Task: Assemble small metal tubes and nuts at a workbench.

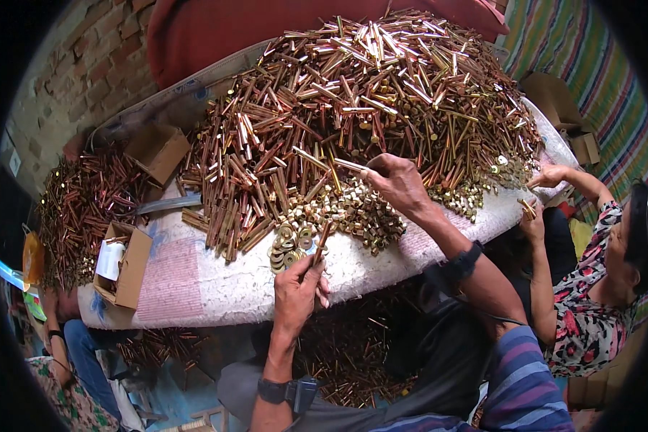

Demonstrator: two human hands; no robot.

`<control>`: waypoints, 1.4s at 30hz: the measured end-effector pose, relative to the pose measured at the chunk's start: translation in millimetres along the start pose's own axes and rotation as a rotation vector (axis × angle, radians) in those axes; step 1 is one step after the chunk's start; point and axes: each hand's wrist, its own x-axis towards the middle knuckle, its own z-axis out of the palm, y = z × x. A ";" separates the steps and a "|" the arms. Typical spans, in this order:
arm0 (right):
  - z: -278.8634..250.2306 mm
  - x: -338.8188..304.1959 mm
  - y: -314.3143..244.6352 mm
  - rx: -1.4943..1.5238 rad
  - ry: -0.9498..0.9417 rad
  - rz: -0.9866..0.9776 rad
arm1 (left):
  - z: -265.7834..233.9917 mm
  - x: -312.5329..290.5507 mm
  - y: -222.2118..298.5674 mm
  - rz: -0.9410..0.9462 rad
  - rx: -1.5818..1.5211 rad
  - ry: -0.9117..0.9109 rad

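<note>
My left hand is closed round a copper-coloured metal rod, which stands up out of the fingers at a tilt. Beside that hand lies a small heap of flat round washers. Farther right, my right hand pinches one end of another metal rod, its other end pointing left. Under it spreads a pile of short brass-coloured nut-like pieces. A large mound of copper-coloured rods rises behind both hands.
A cloth-covered table carries everything. At left are a second rod heap and two cardboard boxes. A co-worker handles pieces at the right edge; another person sits at lower left. More rods lie below the table.
</note>
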 end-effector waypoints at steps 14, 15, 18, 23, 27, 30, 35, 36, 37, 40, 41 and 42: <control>-54.4 -53.0 -58.9 0.464 -0.242 0.068 | 4.6 -1.1 -2.3 -0.006 0.071 0.015; -55.2 -52.5 -61.2 0.467 -0.245 0.071 | 3.2 -2.0 -3.1 -0.021 0.066 0.009; -60.8 -49.1 -68.5 0.336 -0.273 0.057 | 1.9 -3.4 -4.9 0.015 0.132 0.009; -62.9 -50.0 -64.2 0.252 -0.330 0.073 | 9.7 -4.3 -0.2 0.091 0.214 0.003; -33.7 -60.8 -66.4 0.201 -0.442 0.021 | 12.8 -5.4 2.6 0.071 0.228 -0.014; -15.2 -67.5 -66.3 0.089 -0.456 -0.195 | 18.4 -7.6 11.5 0.027 0.285 -0.011; -23.2 -65.4 -72.7 0.339 -0.578 -0.151 | 12.4 -3.4 1.9 0.059 0.214 -0.054; -33.0 -63.2 -80.8 0.369 -0.668 0.056 | 9.5 -4.5 -0.3 0.049 0.192 -0.051; -40.6 -60.8 -75.8 0.305 -0.680 0.088 | 9.7 -4.1 -1.5 0.044 0.166 -0.055; -49.5 -64.4 -55.1 0.181 -0.686 -0.055 | 6.9 -3.3 -2.8 -0.010 0.133 -0.055; -47.1 -69.3 -50.5 -0.026 -0.666 -0.135 | 6.3 -3.7 -2.0 -0.010 0.134 -0.052; -42.2 -73.9 -43.8 -0.231 -0.639 -0.214 | 6.1 -4.2 -1.0 -0.017 0.126 -0.047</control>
